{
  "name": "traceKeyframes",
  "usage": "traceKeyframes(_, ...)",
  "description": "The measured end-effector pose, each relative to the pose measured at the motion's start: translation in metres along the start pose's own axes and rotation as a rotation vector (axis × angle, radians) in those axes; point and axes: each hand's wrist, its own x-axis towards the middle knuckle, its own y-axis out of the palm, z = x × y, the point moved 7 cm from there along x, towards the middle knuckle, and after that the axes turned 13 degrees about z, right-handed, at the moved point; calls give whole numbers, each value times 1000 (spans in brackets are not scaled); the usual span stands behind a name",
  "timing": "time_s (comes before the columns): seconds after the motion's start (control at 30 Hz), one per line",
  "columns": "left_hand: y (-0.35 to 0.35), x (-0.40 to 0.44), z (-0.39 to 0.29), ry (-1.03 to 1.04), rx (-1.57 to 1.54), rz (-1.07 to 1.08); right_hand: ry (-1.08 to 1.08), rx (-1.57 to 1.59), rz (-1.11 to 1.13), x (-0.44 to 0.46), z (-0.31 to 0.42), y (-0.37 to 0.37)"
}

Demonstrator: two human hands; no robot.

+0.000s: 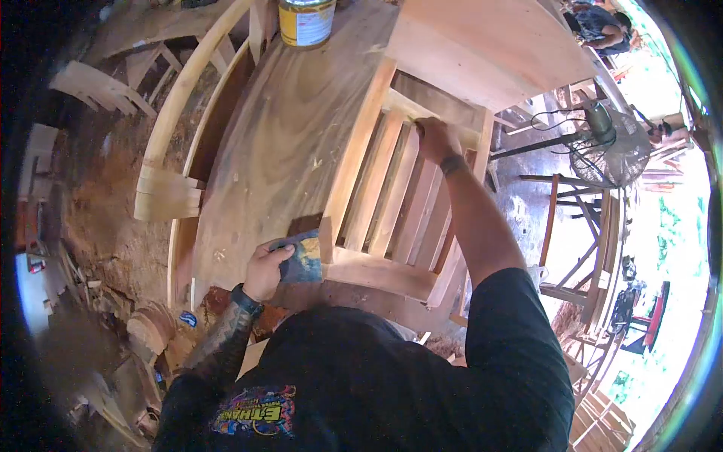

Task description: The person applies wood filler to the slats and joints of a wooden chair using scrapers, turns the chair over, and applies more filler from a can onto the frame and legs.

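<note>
A slatted wooden frame lies on a broad wooden board in front of me. My left hand is closed on a flat dark piece with a tan smear, beside the frame's near left corner. My right hand reaches across the frame, its fingers closed at the far rail, near the end of a slat. Whatever those fingers may hold is too small or hidden to make out.
On the board stands a yellow can. A large wooden panel rises beyond the frame. Curved wooden parts are at left. To the right stands a fan; another person is farther off.
</note>
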Motion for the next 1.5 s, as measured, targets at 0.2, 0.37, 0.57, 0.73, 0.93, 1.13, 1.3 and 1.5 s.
traceKeyframes(0.2, 0, 25, -16, 4, 40, 33, 155, -251, -34, -50, 23, 28)
traceKeyframes(0.37, 2, 38, -22, 19, -25, 101, 153, -248, 297, -57, 16, 14)
traceKeyframes(0.57, -9, 35, -14, 23, 69, 62, 81, -219, 291, -15, -24, -37)
traceKeyframes(0.73, -10, 25, -22, 10, 129, -36, 8, -141, 410, 24, -17, -17)
traceKeyframes(0.93, -11, 23, -32, 50, 112, -40, -8, -87, 428, -20, 20, -8)
traceKeyframes(1.13, -18, 36, -10, 7, -6, 11, -111, -218, 486, -16, -6, 2)
traceKeyframes(1.3, -13, 30, -21, 8, 61, 7, 65, -41, 245, 9, -16, -6)
traceKeyframes(1.5, -26, 31, -12, 7, 9, -6, 17, -63, 409, -20, 7, 1)
